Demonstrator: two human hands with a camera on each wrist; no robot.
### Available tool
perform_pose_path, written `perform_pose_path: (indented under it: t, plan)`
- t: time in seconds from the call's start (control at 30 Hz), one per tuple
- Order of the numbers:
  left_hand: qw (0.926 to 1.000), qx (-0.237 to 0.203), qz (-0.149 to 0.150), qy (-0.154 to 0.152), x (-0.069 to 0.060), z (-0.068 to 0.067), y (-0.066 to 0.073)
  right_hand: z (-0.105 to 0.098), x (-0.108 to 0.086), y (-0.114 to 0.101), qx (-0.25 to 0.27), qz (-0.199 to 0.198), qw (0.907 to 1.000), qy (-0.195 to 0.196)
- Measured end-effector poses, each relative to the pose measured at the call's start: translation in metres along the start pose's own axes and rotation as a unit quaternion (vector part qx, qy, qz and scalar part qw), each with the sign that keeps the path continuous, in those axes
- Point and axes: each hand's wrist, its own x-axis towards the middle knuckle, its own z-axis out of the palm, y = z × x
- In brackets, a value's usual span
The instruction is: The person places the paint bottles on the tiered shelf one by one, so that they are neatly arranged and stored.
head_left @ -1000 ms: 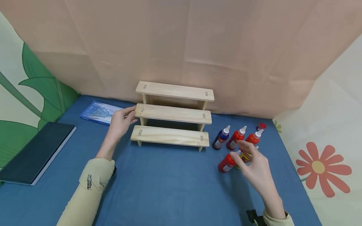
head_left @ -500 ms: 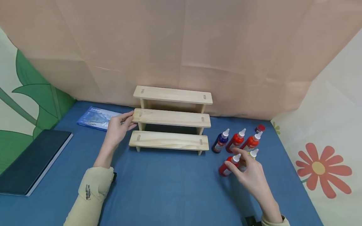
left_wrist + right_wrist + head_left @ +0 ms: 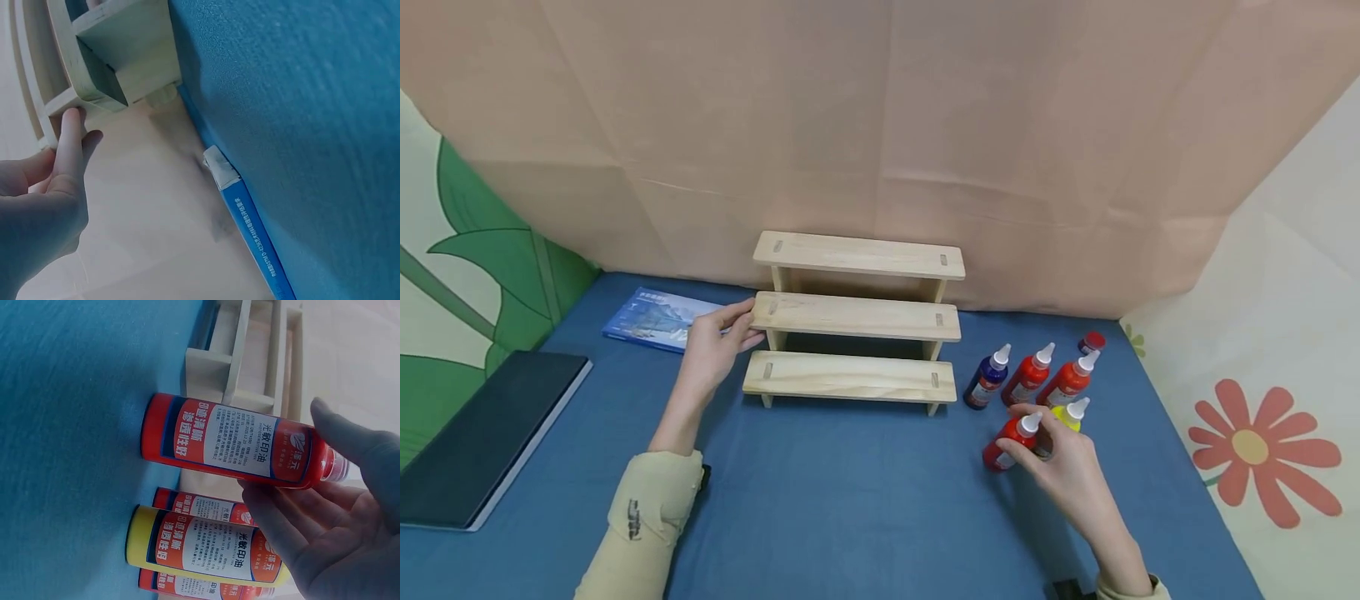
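Observation:
My left hand (image 3: pixel 711 350) holds the left end of the middle tier of a pale wooden three-step display stand (image 3: pixel 857 317). In the left wrist view, its fingers (image 3: pixel 72 128) touch the tier's end. My right hand (image 3: pixel 1067 462) grips a red stamp ink bottle (image 3: pixel 997 457) near its shoulder, thumb on one side and fingers on the other. The bottle stands on the blue cloth, its white nozzle upward. Close behind that hand is a yellow ink bottle (image 3: pixel 1070 413), partly hidden. A dark blue bottle (image 3: pixel 983 385) and two more red bottles (image 3: pixel 1025 379) stand farther back.
A small red-capped container (image 3: pixel 1092 342) sits at the back right. To the left lie a blue, picture-covered flat pack (image 3: pixel 658 319) and a dark book (image 3: pixel 490 437). The beige backdrop (image 3: pixel 850 125) rises right behind the stand.
My right hand has come down and left and its fingers have closed round the red ink bottle. The left hand stays at the stand. The head view has tilted slightly upward.

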Motion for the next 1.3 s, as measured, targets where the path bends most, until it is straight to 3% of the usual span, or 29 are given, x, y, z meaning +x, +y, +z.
perform_pose_path:
  t: [0.67,1.3]
  plan:
    - [0.9998,0.002,0.019,0.005,-0.001,0.005,-0.003,-0.001,0.000,0.004,0.027,0.038,0.9989,-0.009]
    - [0.9994,0.018,0.025,0.014,0.001,0.004,-0.001,-0.006,0.004,-0.009,0.017,-0.006,0.9993,0.033]
